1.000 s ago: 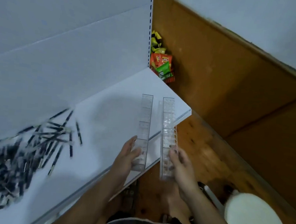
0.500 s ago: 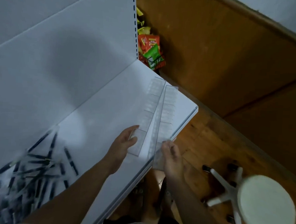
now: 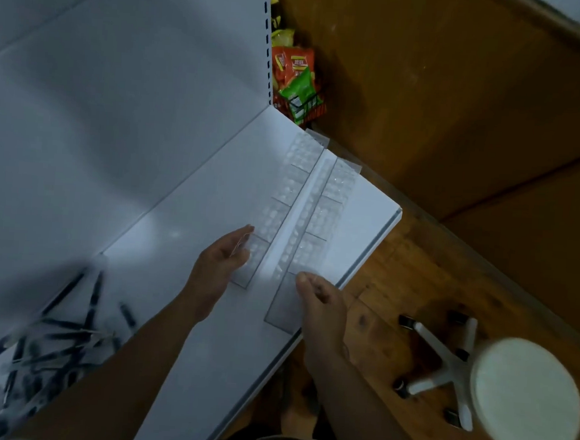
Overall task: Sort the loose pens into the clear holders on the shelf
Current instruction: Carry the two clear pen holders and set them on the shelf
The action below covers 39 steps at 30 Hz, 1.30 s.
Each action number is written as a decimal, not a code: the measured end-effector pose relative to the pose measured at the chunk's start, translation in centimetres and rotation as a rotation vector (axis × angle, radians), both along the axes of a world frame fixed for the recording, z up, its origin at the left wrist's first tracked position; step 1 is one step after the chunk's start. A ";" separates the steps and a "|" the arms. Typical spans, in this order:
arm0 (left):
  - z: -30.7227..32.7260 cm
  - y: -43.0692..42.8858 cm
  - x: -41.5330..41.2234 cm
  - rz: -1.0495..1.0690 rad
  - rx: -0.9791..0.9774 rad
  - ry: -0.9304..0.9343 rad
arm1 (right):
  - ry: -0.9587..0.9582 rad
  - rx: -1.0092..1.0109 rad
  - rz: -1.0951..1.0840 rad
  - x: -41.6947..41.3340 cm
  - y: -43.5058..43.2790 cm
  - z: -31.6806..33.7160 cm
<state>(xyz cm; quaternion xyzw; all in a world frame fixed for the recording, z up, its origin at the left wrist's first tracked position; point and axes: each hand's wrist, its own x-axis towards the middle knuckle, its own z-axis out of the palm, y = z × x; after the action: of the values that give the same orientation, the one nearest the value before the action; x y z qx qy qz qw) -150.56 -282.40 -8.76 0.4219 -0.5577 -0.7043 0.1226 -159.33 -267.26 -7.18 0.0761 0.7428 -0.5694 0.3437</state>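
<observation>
**Head view.** 2 clear holders sit over the white shelf [image 3: 186,212], side by side, with a narrow strip of bare shelf between them. Both run away from the hands toward the shelf's far corner.

- The left hand [image 3: 222,266] grips the near end of the left holder [image 3: 279,198], fingers curled at its outer edge.
- The right hand [image 3: 320,301] grips the near end of the right holder [image 3: 320,215], close by the shelf's front edge.
- The frame is smeared, so we cannot say whether the holders lie flat on the shelf or are held just above it.

**Loose pens** [image 3: 50,340]: a dark heap well to the left of the left hand and nearer to us, apart from both holders. We count 0 pens in either holder, and every cell we can make out looks empty.

**Progress (our judgement):** only the setting-out of the 2 holders is in hand, and sorting proper is not yet begun.

**Left to do:**
1. Let go of the holders.
2. Reach left to the heap.
3. Carry pens across and slot them into the cells until the heap is gone.

**Also noted:** off the shelf, to the right of the right hand, a round white stool [image 3: 523,397] stands on the wooden floor [image 3: 416,263]. Past the holders' far ends lie some snack packets [image 3: 298,79].
</observation>
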 end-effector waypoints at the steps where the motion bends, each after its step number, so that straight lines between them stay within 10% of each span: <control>1: -0.1 -0.5 0.1 0.007 -0.004 0.001 | -0.056 -0.012 0.001 -0.1 -0.3 0.0; 14: -0.7 -4.3 0.4 0.050 -0.043 0.058 | -0.225 -0.128 -0.333 1.3 -5.6 0.0; 39: -0.6 -7.4 0.9 -0.014 -0.129 0.017 | -0.147 -0.067 0.029 0.9 -4.4 0.5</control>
<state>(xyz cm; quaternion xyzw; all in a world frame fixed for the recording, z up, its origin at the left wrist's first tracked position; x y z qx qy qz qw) -149.70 -289.78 -9.41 0.4033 -0.6036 -0.6713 0.1494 -158.39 -271.69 -6.67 0.0954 0.6971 -0.5817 0.4082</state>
